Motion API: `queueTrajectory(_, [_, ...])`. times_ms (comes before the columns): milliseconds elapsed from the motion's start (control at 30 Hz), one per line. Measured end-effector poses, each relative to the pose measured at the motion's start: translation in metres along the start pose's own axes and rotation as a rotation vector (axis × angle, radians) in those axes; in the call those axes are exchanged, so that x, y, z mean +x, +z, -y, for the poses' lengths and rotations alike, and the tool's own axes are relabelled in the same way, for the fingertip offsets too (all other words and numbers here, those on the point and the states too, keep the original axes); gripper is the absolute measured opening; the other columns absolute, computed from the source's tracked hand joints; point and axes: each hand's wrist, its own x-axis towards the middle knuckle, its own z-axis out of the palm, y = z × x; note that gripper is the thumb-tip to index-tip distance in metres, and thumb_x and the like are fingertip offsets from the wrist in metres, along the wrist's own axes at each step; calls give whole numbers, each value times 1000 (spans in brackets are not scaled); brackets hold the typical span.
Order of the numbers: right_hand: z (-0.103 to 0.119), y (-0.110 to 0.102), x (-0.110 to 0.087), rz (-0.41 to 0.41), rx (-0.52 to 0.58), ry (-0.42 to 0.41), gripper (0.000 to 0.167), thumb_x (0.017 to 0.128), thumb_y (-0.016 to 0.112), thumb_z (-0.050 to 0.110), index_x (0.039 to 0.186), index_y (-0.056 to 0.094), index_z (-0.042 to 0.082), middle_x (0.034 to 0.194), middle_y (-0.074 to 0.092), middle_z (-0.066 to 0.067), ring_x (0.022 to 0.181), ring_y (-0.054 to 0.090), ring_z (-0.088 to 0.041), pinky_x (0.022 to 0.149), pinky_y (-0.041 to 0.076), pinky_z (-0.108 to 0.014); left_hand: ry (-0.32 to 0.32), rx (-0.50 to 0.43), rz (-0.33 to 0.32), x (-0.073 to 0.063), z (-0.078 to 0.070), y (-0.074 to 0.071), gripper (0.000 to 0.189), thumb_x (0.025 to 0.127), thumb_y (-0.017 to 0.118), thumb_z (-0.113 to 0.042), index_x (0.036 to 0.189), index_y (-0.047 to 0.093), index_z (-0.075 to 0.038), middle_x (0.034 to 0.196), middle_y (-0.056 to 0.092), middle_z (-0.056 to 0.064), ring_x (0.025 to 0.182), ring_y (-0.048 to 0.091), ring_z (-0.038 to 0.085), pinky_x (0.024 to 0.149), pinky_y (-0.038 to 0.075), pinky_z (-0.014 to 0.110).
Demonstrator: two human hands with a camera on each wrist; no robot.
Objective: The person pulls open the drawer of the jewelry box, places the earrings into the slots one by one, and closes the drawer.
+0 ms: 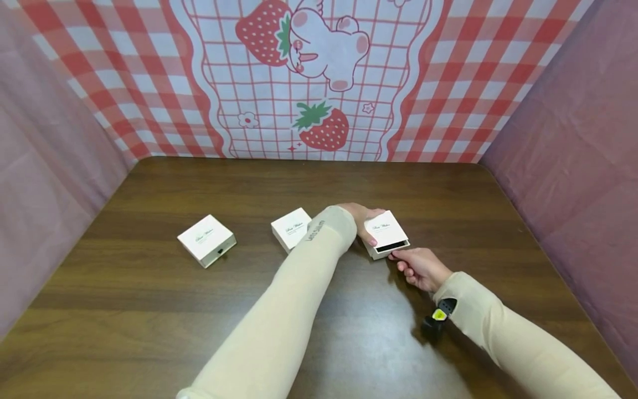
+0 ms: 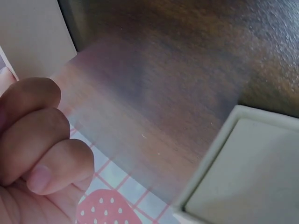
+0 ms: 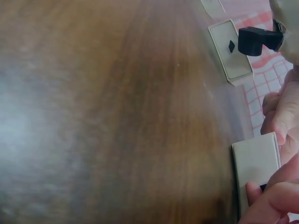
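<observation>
At the right of the head view lies a white drawer box [image 1: 387,228] with dark lettering on its lid. My left hand [image 1: 363,219] grips this box from its left side, thumb on the near part of the lid. With its drawer pulled slightly out, a dark strip of the inside shows below the lid. My right hand [image 1: 421,267] is at the drawer's front edge. There, in the right wrist view, its thumb and fingers [image 3: 275,200] pinch the small dark pull tab on the drawer front [image 3: 257,158]. Curled left fingers [image 2: 42,135] show in the left wrist view.
A second white box [image 1: 291,224] is partly covered by my left sleeve [image 1: 299,288]. Farther left stands a third white box [image 1: 206,238] with a dark tab on its front. The brown wooden table [image 1: 149,310] ends at a checked strawberry-print cloth [image 1: 324,127]; pink cloth hangs at both sides.
</observation>
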Motion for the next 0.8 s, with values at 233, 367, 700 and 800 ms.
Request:
queueTrajectory(233, [4, 3, 5, -19, 10, -14, 18, 100, 44, 11, 90, 58, 3, 52, 48, 9, 39, 35, 3, 38, 29, -11, 29, 16, 8, -17, -8, -5, 92, 83, 71, -48, 155, 17, -29, 153, 33, -4, 134, 36, 12, 104, 28, 19])
queueTrajectory(367, [4, 5, 7, -22, 19, -19, 21, 100, 42, 10, 88, 57, 4, 52, 48, 9, 39, 32, 3, 37, 26, -11, 31, 55, -1, -18, -8, -5, 91, 83, 69, -51, 155, 17, -28, 152, 34, -4, 133, 38, 12, 103, 30, 20])
queueTrajectory(700, [3, 10, 12, -78, 16, -33, 22, 100, 43, 10, 84, 57, 5, 52, 47, 8, 40, 32, 2, 39, 26, -11, -11, 169, -63, 2, 2, 2, 95, 75, 65, -67, 153, 15, -41, 151, 36, -11, 120, 48, 10, 92, 39, 29])
queueTrajectory(800, [4, 7, 8, -59, -11, -24, 19, 99, 44, 11, 89, 58, 3, 52, 50, 7, 40, 35, 3, 39, 29, -11, 6, 193, -96, 0, 3, 2, 94, 76, 62, -69, 152, 15, -42, 150, 38, -9, 119, 50, 12, 89, 42, 31])
